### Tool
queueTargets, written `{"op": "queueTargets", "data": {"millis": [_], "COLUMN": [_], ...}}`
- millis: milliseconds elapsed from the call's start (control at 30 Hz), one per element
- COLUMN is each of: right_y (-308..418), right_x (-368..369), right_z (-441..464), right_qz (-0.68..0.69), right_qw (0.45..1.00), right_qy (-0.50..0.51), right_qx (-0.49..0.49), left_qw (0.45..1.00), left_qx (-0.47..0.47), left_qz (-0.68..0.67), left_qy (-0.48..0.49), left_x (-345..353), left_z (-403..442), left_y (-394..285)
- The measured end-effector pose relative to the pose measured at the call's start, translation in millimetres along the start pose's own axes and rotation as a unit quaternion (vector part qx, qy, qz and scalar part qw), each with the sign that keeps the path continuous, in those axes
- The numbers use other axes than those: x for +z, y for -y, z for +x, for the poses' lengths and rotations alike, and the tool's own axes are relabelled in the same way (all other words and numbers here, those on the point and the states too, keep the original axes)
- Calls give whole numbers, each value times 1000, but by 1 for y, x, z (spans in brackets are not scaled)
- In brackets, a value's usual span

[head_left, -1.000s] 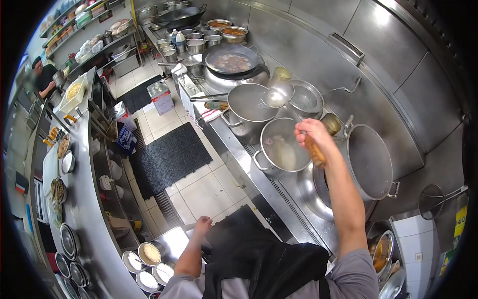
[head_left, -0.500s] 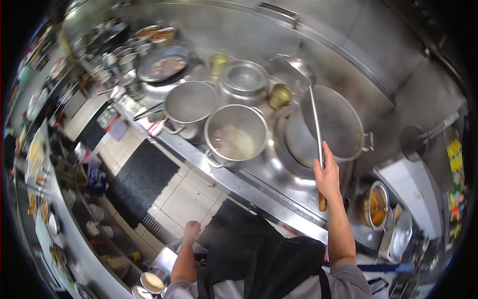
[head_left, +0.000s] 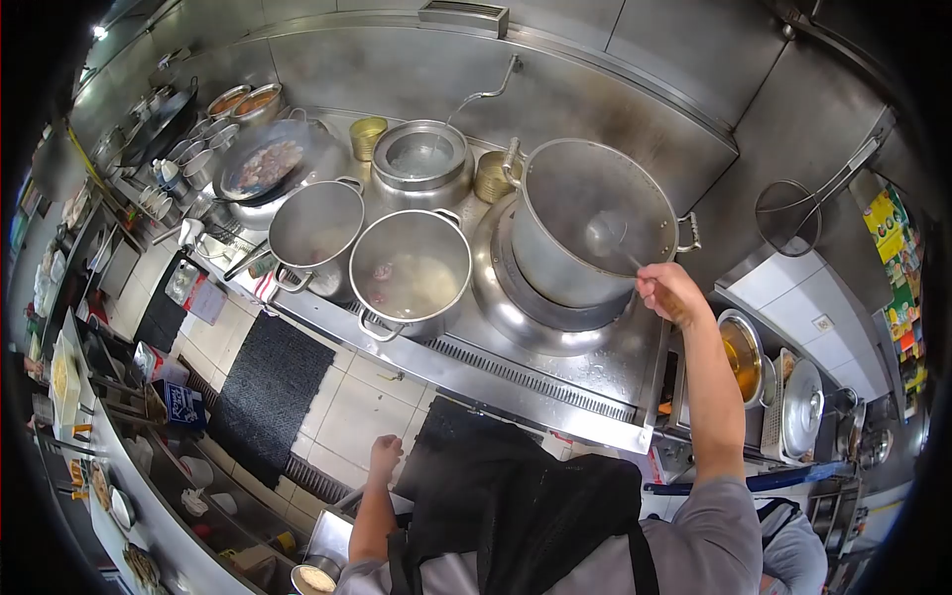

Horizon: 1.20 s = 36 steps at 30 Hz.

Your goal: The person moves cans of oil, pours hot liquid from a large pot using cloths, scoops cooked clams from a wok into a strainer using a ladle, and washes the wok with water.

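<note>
My right hand [head_left: 666,294] is closed around the handle of a long metal ladle [head_left: 627,256] at the rim of the big stockpot [head_left: 570,260]. The ladle's bowl hangs inside that pot, seen dimly through steam; what liquid is there I cannot make out. Low beside my apron, away from the pots, my left hand [head_left: 387,454] is curled closed with nothing visible in it. To the left of the stockpot stands a two-handled pot [head_left: 405,315] holding cloudy liquid and some reddish pieces. A second steaming pot [head_left: 315,230] with a long handle is next to it.
Water runs from a wall tap [head_left: 488,94] into a round basin [head_left: 421,134]. Farther left, a wok [head_left: 260,164] contains chunks of food. A wire strainer [head_left: 789,218] hangs at the right, above a pot of orange liquid [head_left: 742,355]. Black mats [head_left: 273,397] lie on the tiled floor.
My right hand has tipped the ladle from above the stockpot down into it, moving slightly up and right. The left hand stays low, still closed. The view has shifted.
</note>
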State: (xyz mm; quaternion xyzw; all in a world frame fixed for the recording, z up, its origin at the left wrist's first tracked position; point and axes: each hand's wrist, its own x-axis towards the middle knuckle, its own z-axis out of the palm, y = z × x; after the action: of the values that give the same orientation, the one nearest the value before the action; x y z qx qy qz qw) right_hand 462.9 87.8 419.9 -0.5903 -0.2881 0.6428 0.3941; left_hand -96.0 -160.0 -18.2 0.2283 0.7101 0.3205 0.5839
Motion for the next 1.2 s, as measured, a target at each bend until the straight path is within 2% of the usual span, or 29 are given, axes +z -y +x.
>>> {"op": "queueTargets", "data": {"millis": [67, 133, 200, 300, 333, 500, 633, 733, 867, 967, 1033, 1100, 1200], "right_y": [4, 4, 5, 5, 8, 30, 59, 80, 101, 104, 101, 92, 73], "right_x": [0, 0, 9, 17, 17, 44, 88, 129, 160, 214, 238, 270, 310], "right_z": [-6, -14, -32, -52, -59, -97, -127, -143, -135, -132, -115, -96, -53], "right_qz": [247, 309, 382, 395, 402, 356, 327, 283, 239, 230, 224, 219, 179], "right_qw": [961, 939, 907, 893, 878, 907, 927, 939, 931, 932, 912, 915, 896], "right_qy": [113, 138, 149, 196, 232, 211, 180, 196, 273, 275, 331, 325, 383], "right_qx": [53, 67, 93, 87, 116, 78, 24, 7, 31, 48, 91, 91, 137], "left_qw": [1000, 999, 1000, 999, 999, 998, 999, 997, 996, 996, 996, 994, 988], "left_qx": [-9, -8, 0, 8, 1, -35, -21, 5, -6, -15, -24, -12, 4], "left_qz": [-14, -32, -8, 27, 24, -42, -28, -52, -67, -70, -73, -99, -134], "left_qy": [3, -9, 29, 44, 46, -36, -41, -59, -52, -49, -39, -52, -74], "left_x": [-1, -2, -13, -24, -28, -27, -28, -25, -27, -33, -40, -45, -56], "left_z": [-3, -8, -7, -4, -4, -22, -16, -7, -11, -16, -19, -25, -35], "left_y": [11, 23, 39, 56, 58, 35, 24, 30, 28, 28, 36, 41, 37]}}
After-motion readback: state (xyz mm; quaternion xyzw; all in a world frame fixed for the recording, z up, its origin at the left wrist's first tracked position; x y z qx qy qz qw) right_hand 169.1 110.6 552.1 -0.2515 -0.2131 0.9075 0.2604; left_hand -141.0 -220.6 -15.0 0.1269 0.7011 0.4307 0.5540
